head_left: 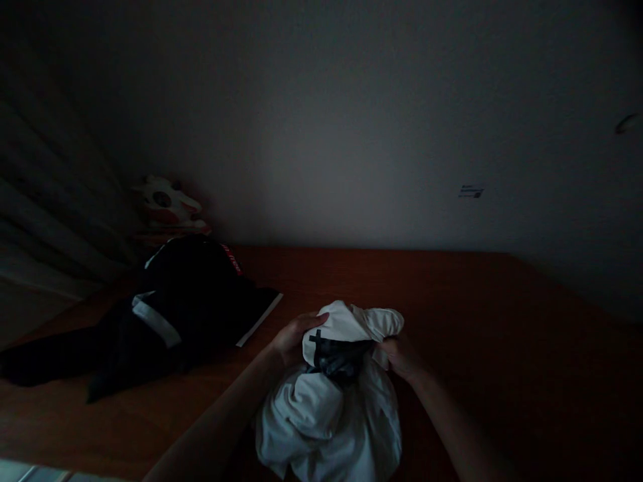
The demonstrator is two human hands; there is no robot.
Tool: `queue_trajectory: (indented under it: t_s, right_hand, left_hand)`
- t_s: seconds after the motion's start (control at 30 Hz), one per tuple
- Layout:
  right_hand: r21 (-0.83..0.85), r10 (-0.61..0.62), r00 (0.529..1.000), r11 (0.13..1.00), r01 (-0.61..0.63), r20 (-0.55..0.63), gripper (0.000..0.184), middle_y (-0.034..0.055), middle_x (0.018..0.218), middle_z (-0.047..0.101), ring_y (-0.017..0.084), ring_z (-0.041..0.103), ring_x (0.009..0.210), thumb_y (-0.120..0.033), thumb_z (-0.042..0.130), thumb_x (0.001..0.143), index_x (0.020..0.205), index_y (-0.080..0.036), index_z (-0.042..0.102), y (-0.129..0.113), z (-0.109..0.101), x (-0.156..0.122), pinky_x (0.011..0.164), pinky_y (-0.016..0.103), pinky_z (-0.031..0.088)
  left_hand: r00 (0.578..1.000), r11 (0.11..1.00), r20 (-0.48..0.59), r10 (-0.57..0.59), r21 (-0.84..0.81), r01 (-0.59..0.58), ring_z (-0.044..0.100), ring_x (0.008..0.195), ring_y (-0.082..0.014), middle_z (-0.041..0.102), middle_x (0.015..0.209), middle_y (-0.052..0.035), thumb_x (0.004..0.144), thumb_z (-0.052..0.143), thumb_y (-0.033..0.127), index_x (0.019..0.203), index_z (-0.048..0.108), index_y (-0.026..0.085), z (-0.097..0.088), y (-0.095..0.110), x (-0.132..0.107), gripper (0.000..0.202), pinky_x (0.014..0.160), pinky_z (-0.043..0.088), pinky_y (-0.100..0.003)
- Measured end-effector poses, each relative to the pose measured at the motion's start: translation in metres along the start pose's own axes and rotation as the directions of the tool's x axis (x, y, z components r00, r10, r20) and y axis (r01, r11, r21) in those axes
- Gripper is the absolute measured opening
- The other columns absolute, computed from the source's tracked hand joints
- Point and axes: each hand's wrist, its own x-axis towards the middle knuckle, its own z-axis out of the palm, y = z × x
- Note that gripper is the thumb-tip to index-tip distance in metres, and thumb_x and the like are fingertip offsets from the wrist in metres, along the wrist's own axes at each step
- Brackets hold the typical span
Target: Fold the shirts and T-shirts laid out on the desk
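A crumpled white garment [331,415] with a dark print hangs bunched between my hands, above the reddish-brown surface [477,321]. My left hand [294,338] grips its upper left part, the thumb lying over the cloth. My right hand [402,358] holds the upper right part, its fingers closed into the fabric and partly hidden by it. The room is very dim.
A heap of black clothing with white stripes [165,314] lies on the surface to the left. Behind it, by the wall, sits a pale stuffed toy [168,204]. Curtains [45,221] hang at the far left. A bare wall rises behind.
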Motion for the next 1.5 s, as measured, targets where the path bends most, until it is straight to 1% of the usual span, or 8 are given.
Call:
queue_trajectory:
  t_s: [0.1,0.33,0.53,0.77,0.97,1.07,1.27,1.5]
  right_hand:
    - [0.091,0.086,0.995,0.993,-0.082,-0.042,0.01,-0.0009,0.054,0.066,0.02,0.06,0.055,-0.032,0.069,0.054,0.06,-0.023,0.068,-0.007,0.001,0.003,0.054,0.03,0.048]
    - [0.111,-0.085,0.846,0.98,0.167,-0.527,0.02,0.0025,0.079,0.074,0.027,0.068,0.082,-0.033,0.067,0.06,0.077,-0.022,0.07,-0.016,-0.015,0.024,0.074,0.035,0.053]
    - [-0.134,-0.136,0.751,0.989,0.063,-0.646,0.024,0.0021,0.079,0.074,0.025,0.068,0.081,-0.031,0.062,0.059,0.081,-0.022,0.068,0.01,-0.051,0.038,0.072,0.033,0.052]
    - [0.025,-0.024,0.802,0.999,0.048,-0.597,0.038,0.0024,0.082,0.073,0.023,0.067,0.079,-0.053,0.068,0.068,0.086,-0.02,0.069,0.005,-0.055,0.041,0.069,0.032,0.05]
    - [0.025,0.039,0.818,0.999,-0.031,-0.574,0.032,-0.0003,0.074,0.071,0.021,0.063,0.07,-0.034,0.07,0.053,0.082,-0.022,0.068,-0.002,-0.055,0.037,0.059,0.029,0.044]
    - [0.148,-0.007,0.884,0.985,0.086,-0.468,0.032,-0.0002,0.077,0.071,0.02,0.063,0.07,-0.031,0.07,0.055,0.085,-0.022,0.068,-0.007,-0.058,0.035,0.061,0.029,0.045]
    - [0.262,-0.148,0.854,0.913,0.311,-0.499,0.025,0.0021,0.089,0.075,0.021,0.068,0.086,-0.029,0.074,0.059,0.077,-0.023,0.057,-0.012,-0.063,0.034,0.078,0.035,0.05]
    - [-0.144,-0.183,0.846,0.981,0.127,-0.501,0.045,0.01,0.103,0.075,0.025,0.067,0.09,-0.05,0.07,0.069,0.102,-0.02,0.069,0.003,-0.071,0.035,0.08,0.038,0.05]
  left_hand:
    - [0.961,0.966,-0.111,0.254,-0.008,-0.257,0.066,0.06,-0.0147,0.071,0.074,-0.002,0.07,0.086,0.029,0.093,0.068,0.016,-0.006,0.01,0.002,0.032,0.058,0.05,-0.025]
    - [0.515,0.589,-0.294,0.805,0.291,-0.754,0.055,0.062,-0.0106,0.062,0.075,0.0045,0.062,0.08,0.025,0.078,0.059,0.022,-0.032,0.043,-0.005,0.027,0.056,0.043,-0.021]
    - [0.639,0.642,-0.253,0.726,0.58,-0.501,0.055,0.059,-0.0146,0.059,0.071,0.0023,0.079,0.065,0.046,0.086,0.057,0.023,-0.043,0.029,0.007,0.026,0.053,0.041,-0.025]
    - [0.678,0.004,0.004,0.735,1.0,-0.009,0.063,0.105,-0.0326,0.069,0.106,-0.0144,0.08,0.064,0.061,0.101,0.071,0.017,-0.056,0.017,0.01,0.049,0.096,0.046,-0.046]
    - [0.774,-0.034,0.123,0.622,0.991,-0.131,0.064,0.086,-0.0243,0.069,0.09,-0.0078,0.087,0.057,0.052,0.089,0.069,0.018,-0.058,0.022,0.009,0.037,0.083,0.049,-0.035]
    - [0.696,0.216,-0.037,0.718,0.961,-0.173,0.057,0.069,-0.0168,0.063,0.075,-0.0001,0.091,0.053,0.054,0.085,0.064,0.019,-0.052,0.024,0.006,0.037,0.065,0.046,-0.026]
    - [0.264,0.301,-0.196,0.944,0.837,-0.456,0.059,0.08,-0.0178,0.066,0.093,-0.0034,0.094,0.054,0.052,0.104,0.064,0.022,-0.049,0.036,-0.001,0.033,0.065,0.045,-0.024]
    - [0.572,0.213,0.015,0.82,0.92,-0.329,0.046,0.054,-0.0131,0.053,0.059,0.005,0.085,0.066,0.044,0.075,0.06,0.022,-0.067,0.04,-0.006,0.025,0.053,0.034,-0.023]
